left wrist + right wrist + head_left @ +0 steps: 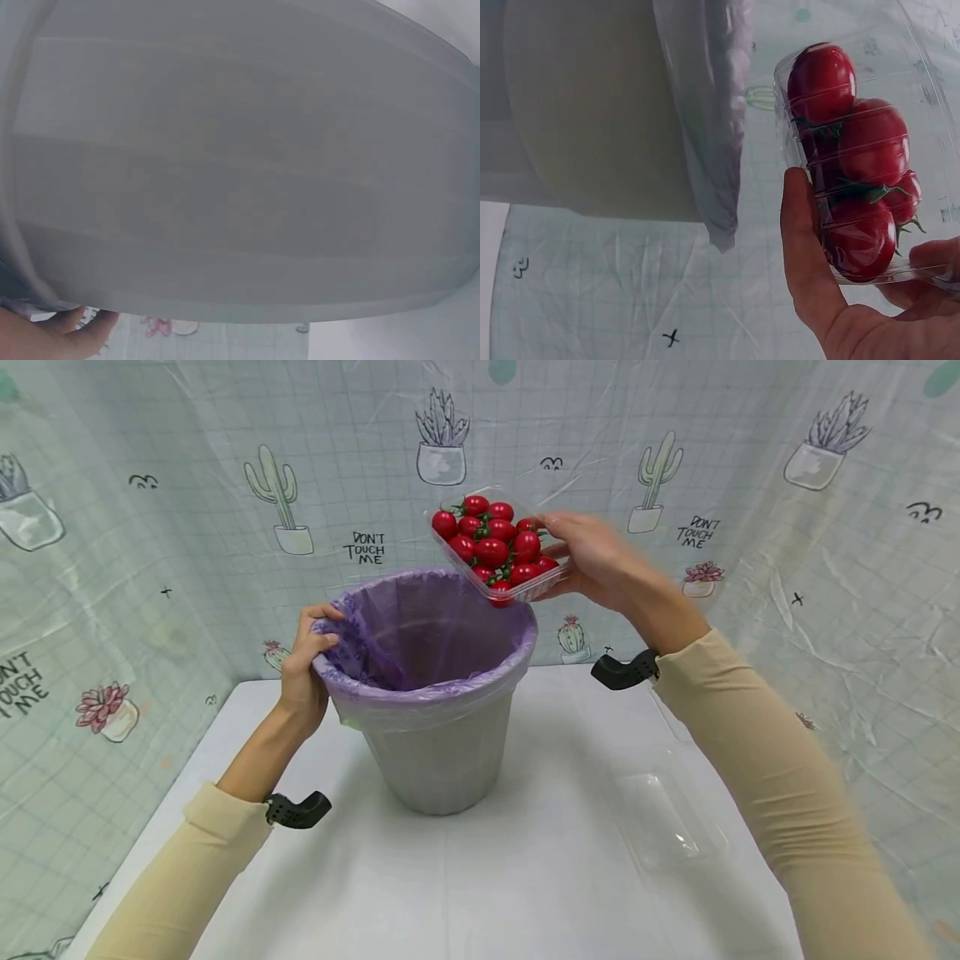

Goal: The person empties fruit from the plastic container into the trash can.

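A clear plastic box (536,587) of red cherry tomatoes (492,552) is tilted over the right rim of a trash can (442,760). My right hand (588,560) grips the box at its right end, thumb on the upper edge and fingers underneath. In the right wrist view, several tomatoes (859,236) press against the clear wall. A purple bag (450,627) lines the can and folds over its rim. With its fingers curled over the left rim, my left hand (303,664) holds the can, which leans on its base.
An empty-looking clear plastic lid or tray (660,814) lies on the white table (517,877) at the right, under my right forearm. Patterned sheeting (480,468) with cactus drawings hangs behind and along both sides.
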Motion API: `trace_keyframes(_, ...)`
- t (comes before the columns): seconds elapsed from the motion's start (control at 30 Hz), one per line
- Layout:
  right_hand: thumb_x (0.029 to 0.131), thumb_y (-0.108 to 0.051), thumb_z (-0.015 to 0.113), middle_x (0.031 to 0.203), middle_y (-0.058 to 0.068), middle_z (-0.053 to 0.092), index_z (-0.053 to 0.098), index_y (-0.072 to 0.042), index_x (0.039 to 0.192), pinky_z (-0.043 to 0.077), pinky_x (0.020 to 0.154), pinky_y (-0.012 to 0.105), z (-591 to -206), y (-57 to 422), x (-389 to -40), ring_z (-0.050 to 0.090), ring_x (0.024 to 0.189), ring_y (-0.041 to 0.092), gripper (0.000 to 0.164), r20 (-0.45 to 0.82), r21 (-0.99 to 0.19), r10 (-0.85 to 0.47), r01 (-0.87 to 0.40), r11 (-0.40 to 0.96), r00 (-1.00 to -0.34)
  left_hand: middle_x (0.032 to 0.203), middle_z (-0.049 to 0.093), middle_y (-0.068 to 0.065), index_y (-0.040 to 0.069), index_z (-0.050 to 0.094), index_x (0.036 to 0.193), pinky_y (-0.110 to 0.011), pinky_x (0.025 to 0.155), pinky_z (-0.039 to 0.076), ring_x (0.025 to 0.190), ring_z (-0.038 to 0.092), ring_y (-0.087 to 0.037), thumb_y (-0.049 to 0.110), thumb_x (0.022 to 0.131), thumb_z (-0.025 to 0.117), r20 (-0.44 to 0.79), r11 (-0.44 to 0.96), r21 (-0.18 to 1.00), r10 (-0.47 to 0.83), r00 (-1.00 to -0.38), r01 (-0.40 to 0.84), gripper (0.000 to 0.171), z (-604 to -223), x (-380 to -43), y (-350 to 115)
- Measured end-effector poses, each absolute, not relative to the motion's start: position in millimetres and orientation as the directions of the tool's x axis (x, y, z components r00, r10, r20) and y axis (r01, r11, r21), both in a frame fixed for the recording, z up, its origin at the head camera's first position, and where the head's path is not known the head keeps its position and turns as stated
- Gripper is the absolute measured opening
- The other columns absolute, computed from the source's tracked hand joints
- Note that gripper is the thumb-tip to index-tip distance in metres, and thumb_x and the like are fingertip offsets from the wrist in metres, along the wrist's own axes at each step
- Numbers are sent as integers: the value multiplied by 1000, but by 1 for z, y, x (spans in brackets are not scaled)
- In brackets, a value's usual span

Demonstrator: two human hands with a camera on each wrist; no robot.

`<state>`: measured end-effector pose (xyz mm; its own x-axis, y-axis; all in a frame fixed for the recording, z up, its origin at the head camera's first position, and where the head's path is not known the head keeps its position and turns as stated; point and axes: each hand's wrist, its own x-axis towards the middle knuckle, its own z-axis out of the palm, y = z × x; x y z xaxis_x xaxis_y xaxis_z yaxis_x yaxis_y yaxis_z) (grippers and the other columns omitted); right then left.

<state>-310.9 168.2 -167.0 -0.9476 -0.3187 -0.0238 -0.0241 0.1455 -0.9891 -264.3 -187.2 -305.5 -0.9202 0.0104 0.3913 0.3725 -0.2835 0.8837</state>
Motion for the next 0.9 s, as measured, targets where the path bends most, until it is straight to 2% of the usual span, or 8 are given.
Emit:
trace_keyframes(0.27,112,-35,34,150,15,49,45,-19,155,63,78,38,-179,152,-317,69,109,28,47,19,-990,-291,-58,127,-956,121,46,-4,23,52,113,-27,87,45,106,47,-21,18,88,45,394,-283,883,16,-919,374,27,-305,-264,-187)
trace_keyframes(0.67,113,-33,30,150,17,51,43,-19,156,58,93,50,-190,127,-319,63,125,39,47,65,-995,-258,-82,55,-964,122,47,-4,23,52,114,-27,86,46,106,48,-21,19,89,45,391,-282,885,20,-920,370,26,-306,-264,-188)
trace_keyframes(0.9,113,-31,30,148,18,52,46,-17,154,60,90,49,-193,116,-322,64,121,34,46,84,-996,-224,-90,19,-971,121,47,-4,23,51,113,-27,86,46,106,48,-21,18,88,44,395,-285,882,15,-919,375,26,-306,-264,-187)
